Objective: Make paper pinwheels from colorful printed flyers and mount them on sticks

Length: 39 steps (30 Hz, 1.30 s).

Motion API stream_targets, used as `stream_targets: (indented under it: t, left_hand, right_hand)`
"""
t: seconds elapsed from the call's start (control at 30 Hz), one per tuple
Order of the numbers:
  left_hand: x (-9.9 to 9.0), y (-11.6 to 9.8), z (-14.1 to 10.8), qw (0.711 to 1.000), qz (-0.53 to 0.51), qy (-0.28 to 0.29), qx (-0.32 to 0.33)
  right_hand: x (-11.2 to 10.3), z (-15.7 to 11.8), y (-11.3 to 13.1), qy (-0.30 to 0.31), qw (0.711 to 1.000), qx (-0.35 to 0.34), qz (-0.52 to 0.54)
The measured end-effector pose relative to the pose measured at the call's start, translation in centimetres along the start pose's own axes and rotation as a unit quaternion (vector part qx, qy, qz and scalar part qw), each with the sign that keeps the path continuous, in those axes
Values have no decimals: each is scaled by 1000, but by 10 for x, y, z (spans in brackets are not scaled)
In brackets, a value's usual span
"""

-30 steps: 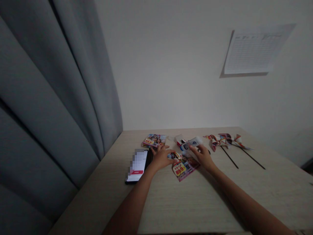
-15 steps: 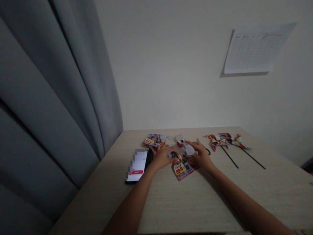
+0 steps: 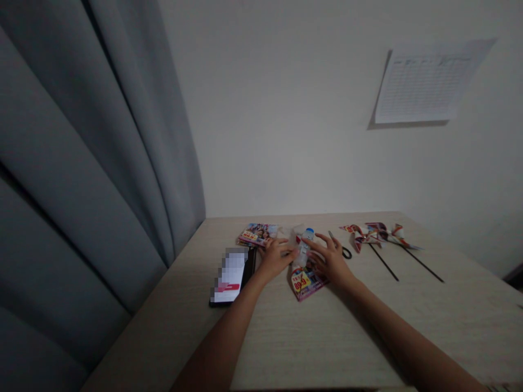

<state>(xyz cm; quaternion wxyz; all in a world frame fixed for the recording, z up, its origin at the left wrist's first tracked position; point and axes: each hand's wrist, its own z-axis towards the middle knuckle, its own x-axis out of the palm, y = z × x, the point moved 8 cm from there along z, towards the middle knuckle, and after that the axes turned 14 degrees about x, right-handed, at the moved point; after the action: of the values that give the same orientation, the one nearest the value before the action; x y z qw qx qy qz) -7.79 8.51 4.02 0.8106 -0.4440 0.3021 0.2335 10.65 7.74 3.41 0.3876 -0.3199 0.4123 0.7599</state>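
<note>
A clear glue-like bottle [image 3: 303,255] with a blue cap stands roughly upright, cap at the top, over a colourful printed paper sheet [image 3: 304,283]. From the right, my right hand [image 3: 333,261] has its fingers at the bottle's side, with the index finger across its front. My left hand [image 3: 278,260] is on the other side, fingers apart, its thumb tip close to or touching the bottle. Part of the sheet is hidden by the bottle and my right hand. Behind the bottle lies something clear and red, too small to make out.
A phone [image 3: 231,277] lies left of my left hand, below a stack of printed papers [image 3: 258,234]. Scissors [image 3: 346,252] lie beyond my right hand. Two paper pinwheels [image 3: 365,236] on dark sticks are at the right. A grey curtain [image 3: 134,136] borders the table's left.
The bottle has turned from tilted, base towards me, to roughly upright with its blue cap showing. It has shifted left over the sheet. My left hand has moved closer to it.
</note>
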Motion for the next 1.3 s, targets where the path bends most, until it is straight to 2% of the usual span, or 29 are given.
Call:
stream_targets:
  t: [0.2, 0.4, 0.63, 0.9, 1.07, 1.3]
  left_hand:
    - [2, -4, 0, 999, -16, -16, 24]
    - [1, 2, 2, 999, -4, -31, 41]
    - [-5, 11, 3, 997, -1, -76, 2]
    - [-15, 30, 1, 983, 125, -111, -80]
    - [-16, 28, 0, 973, 185, -86, -106]
    - [-10, 24, 0, 974, 197, -66, -95]
  right_hand:
    - [-1, -4, 9, -7, 999, -46, -17]
    - [2, -4, 9, -9, 999, -48, -24]
    - [3, -1, 4, 0, 999, -25, -19]
    - [-7, 1, 0, 9, 1000, 2, 26]
    - [-9, 1, 2, 6, 999, 5, 33]
    - [-5, 2, -5, 7, 999, 17, 47]
